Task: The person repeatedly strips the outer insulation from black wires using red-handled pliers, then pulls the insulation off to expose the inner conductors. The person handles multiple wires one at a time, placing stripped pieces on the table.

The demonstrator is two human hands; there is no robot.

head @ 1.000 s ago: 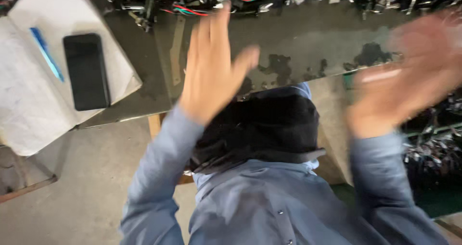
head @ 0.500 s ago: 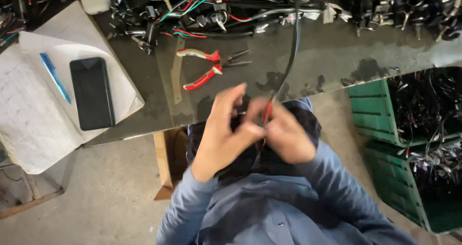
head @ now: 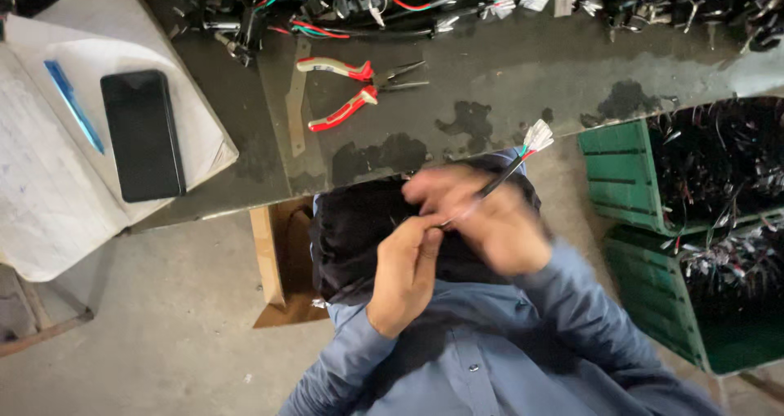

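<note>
I see both hands working close to the chest, above a dark cloth (head: 359, 228) on the lap. My left hand (head: 406, 271) is curled, thumb and fingers pinched on the lower end of a thin black cable (head: 500, 183). My right hand (head: 482, 220) is motion-blurred; its fingers look closed around the same cable a little higher up, but I cannot tell how firmly. The cable rises to the right and ends in a small white plug (head: 539, 134) with green and red wires showing just below it. The plug hangs in front of the edge of the dark workbench (head: 506, 73), apart from everything on it. On the bench lie red-handled pliers (head: 359, 85), jaws pointing right, with a flat metal strip (head: 299, 97) just beside them. A tangle of cables (head: 367, 0) runs along the far side. To the left, a black phone (head: 143, 134) and a blue pen (head: 73, 106) lie on an open notebook (head: 41, 187). Green crates (head: 629, 175) full of wiring stand at the right, and a cardboard box (head: 273, 261) sits on the floor under the bench edge.
</note>
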